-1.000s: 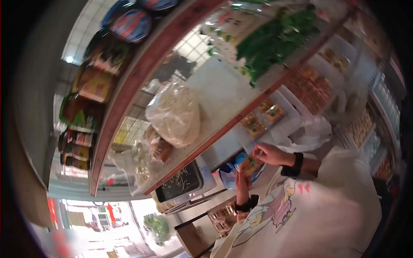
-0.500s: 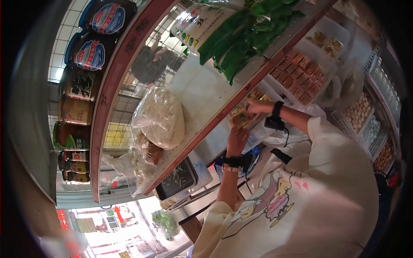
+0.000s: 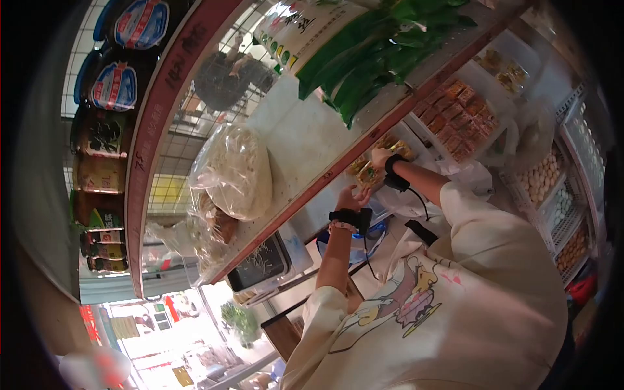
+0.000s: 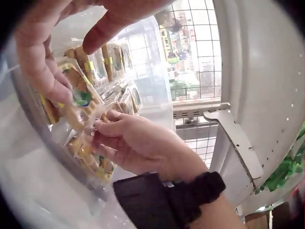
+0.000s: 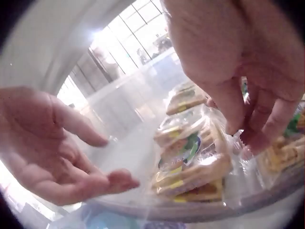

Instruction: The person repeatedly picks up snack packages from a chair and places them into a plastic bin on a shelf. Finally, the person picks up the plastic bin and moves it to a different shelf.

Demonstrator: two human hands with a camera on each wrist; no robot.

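Hands apart: right hand (image 5: 238, 71) nearer, fingers pinching wrapped snack packet (image 5: 193, 162) inside clear plastic bin (image 5: 128, 119) under the shelf, packet's long axis running across toward left hand (image 5: 52, 143), held open-palmed and empty just beside it.

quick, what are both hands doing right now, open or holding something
Left hand: open, fingers relaxed, holding nothing.
Right hand: pinching a clear snack packet at the plastic bin.
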